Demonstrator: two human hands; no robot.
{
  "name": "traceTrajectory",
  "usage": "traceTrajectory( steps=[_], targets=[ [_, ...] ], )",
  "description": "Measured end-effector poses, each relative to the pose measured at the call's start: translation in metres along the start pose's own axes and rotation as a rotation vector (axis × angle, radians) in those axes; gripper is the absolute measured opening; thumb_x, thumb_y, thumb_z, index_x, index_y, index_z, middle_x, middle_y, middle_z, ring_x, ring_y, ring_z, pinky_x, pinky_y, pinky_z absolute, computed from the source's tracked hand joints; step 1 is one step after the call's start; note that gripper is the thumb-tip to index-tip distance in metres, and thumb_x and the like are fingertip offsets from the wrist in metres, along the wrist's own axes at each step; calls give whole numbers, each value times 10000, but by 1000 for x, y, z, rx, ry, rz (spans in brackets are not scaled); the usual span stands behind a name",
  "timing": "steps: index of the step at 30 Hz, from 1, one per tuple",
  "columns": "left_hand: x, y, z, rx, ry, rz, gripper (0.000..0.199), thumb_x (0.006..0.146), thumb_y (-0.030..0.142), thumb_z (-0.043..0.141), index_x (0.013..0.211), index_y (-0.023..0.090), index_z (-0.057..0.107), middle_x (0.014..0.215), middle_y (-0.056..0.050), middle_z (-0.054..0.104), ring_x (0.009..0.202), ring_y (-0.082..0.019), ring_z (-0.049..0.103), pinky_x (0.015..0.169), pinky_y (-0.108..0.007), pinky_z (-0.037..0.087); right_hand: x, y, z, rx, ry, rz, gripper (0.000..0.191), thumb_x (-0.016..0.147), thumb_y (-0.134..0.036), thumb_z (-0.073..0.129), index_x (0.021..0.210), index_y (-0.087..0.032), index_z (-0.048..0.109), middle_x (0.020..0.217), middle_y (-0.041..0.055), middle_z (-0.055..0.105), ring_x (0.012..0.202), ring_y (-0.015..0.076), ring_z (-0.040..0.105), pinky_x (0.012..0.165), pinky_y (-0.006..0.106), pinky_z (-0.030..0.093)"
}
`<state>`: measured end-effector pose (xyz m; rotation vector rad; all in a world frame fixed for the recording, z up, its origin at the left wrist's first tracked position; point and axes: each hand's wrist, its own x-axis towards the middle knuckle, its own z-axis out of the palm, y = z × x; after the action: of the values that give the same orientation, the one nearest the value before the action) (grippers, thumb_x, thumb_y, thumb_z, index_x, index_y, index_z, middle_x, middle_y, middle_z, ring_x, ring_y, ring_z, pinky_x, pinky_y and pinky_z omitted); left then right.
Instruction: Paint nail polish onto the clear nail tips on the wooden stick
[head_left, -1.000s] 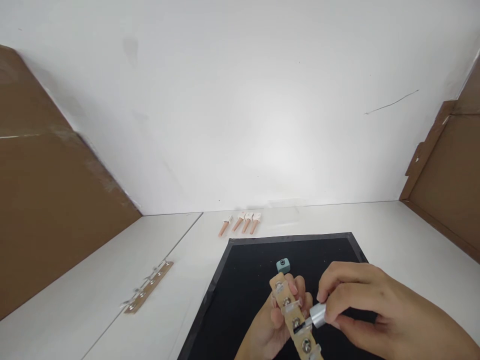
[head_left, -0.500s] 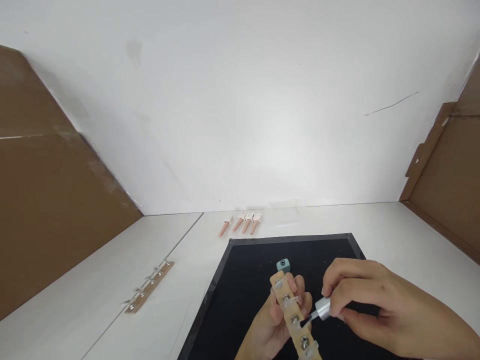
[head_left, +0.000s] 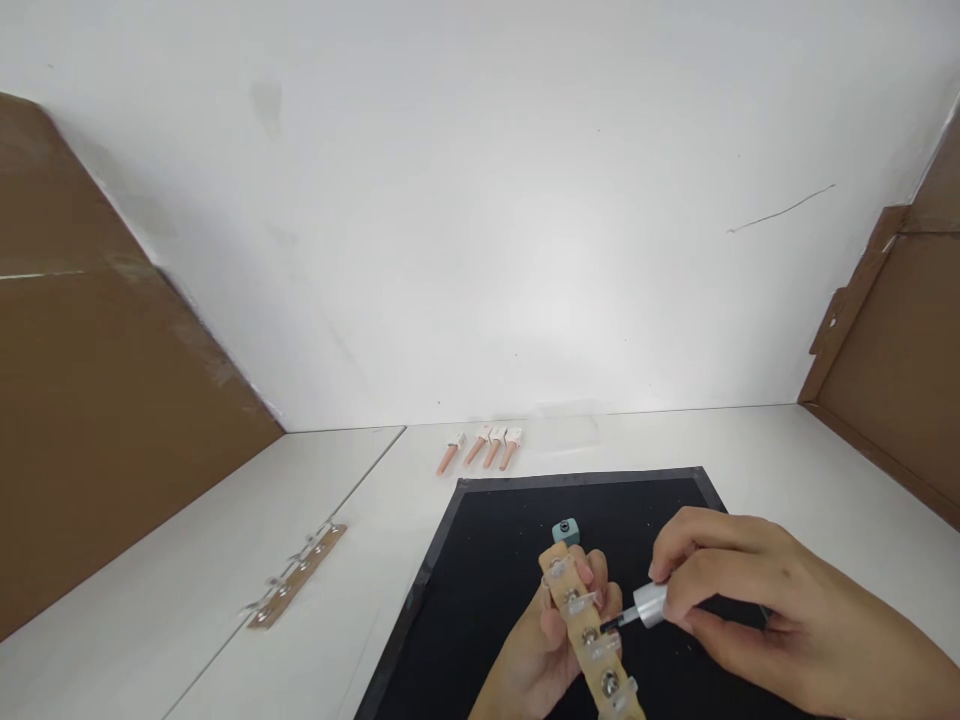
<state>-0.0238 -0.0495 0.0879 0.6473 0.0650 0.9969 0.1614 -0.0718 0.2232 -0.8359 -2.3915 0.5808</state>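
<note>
A light wooden strip [head_left: 576, 620] with round metal pieces and clear nail-shaped tips along it slants up in front of my left hand [head_left: 534, 650], whose fingers are wrapped round it from behind. Between the thumb and fingers of my right hand [head_left: 739, 590] is a small brush with a silver cap [head_left: 650, 605]. Its dark bristles are at the right edge of the strip, beside the third metal piece from the top. Just beyond the strip's upper end, a teal bottle [head_left: 565, 531] with a dark round opening stands on the black mat [head_left: 487, 580].
Several pink-brown sticks with white tops [head_left: 493, 448] lie behind the mat. A second wooden strip [head_left: 298, 578] with clear tips rests on the white table [head_left: 405, 500] at the left. Brown cardboard panels [head_left: 112, 400] flank both sides, with a white wall [head_left: 480, 200] at the back.
My right hand has shifted slightly right, and the brush tip has moved up along the strip, off the third clear tip. My left hand and the strip have hardly moved.
</note>
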Motion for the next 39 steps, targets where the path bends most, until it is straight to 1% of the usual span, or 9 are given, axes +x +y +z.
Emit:
traceTrajectory(
  steps=[10, 14, 17, 22, 25, 29, 31, 34, 39],
  targets=[
    [7, -5, 4, -43, 49, 2, 347, 525, 419, 779, 780, 218, 659, 700, 30, 470, 615, -86, 470, 564, -193, 418, 5, -1, 5, 49, -37, -4, 263, 749, 36, 466, 761, -196, 590, 835, 6, 615, 723, 103, 596, 625, 190, 472],
    [5, -3, 4, -34, 1, 16, 318, 574, 412, 753, 813, 224, 662, 707, 28, 464, 627, -89, 474, 556, -192, 435, 4, 0, 4, 54, -59, 4, 264, 745, 44, 471, 770, -194, 583, 849, 0, 603, 734, 97, 586, 634, 183, 460],
    [4, -1, 5, -22, -28, 29, 311, 592, 416, 741, 824, 226, 661, 703, 33, 433, 611, -81, 450, 520, -176, 429, 2, 1, 1, 34, -66, 14, 272, 737, 52, 467, 767, -195, 577, 836, -1, 593, 697, 98, 571, 607, 191, 446],
    [-1, 2, 2, -57, -13, 13, 323, 567, 404, 761, 816, 226, 659, 709, 39, 417, 625, -78, 442, 533, -171, 438, -2, 5, -2, -10, -88, 72, 272, 751, 41, 465, 783, -210, 562, 876, 6, 580, 682, 112, 561, 565, 216, 424],
    [-6, 2, -1, -66, -13, 2, 321, 569, 387, 766, 823, 223, 659, 724, 39, 445, 625, -71, 449, 559, -181, 444, -5, 8, 2, 20, -42, 86, 277, 770, 33, 458, 811, -223, 552, 900, 8, 575, 689, 115, 568, 566, 222, 432],
    [-12, 1, -3, -66, 1, 1, 313, 585, 386, 755, 835, 222, 662, 739, 32, 466, 638, -80, 460, 543, -184, 419, -7, 10, 12, 116, 120, 95, 283, 792, -2, 484, 926, -244, 543, 889, 14, 597, 754, 138, 590, 631, 245, 475],
    [-13, 0, -3, -64, 17, 5, 310, 590, 393, 750, 833, 223, 663, 738, 30, 465, 641, -83, 459, 539, -184, 401, -5, 10, 15, 159, 177, 92, 290, 784, -3, 505, 931, -245, 566, 895, 15, 617, 757, 136, 598, 632, 237, 487],
    [-13, -1, -3, -50, 46, 11, 306, 581, 394, 757, 816, 219, 665, 734, 32, 465, 626, -72, 447, 553, -184, 380, -2, 10, 18, 218, 197, 88, 276, 776, -5, 522, 896, -236, 614, 911, 22, 654, 727, 128, 620, 592, 217, 505],
    [-10, -1, -2, -23, 93, 12, 290, 592, 383, 753, 832, 239, 679, 750, 30, 489, 661, -85, 456, 607, -213, 392, -1, 9, 16, 264, 160, 53, 310, 790, -2, 492, 949, -233, 623, 961, 29, 691, 815, 141, 663, 663, 226, 549]
  ],
)
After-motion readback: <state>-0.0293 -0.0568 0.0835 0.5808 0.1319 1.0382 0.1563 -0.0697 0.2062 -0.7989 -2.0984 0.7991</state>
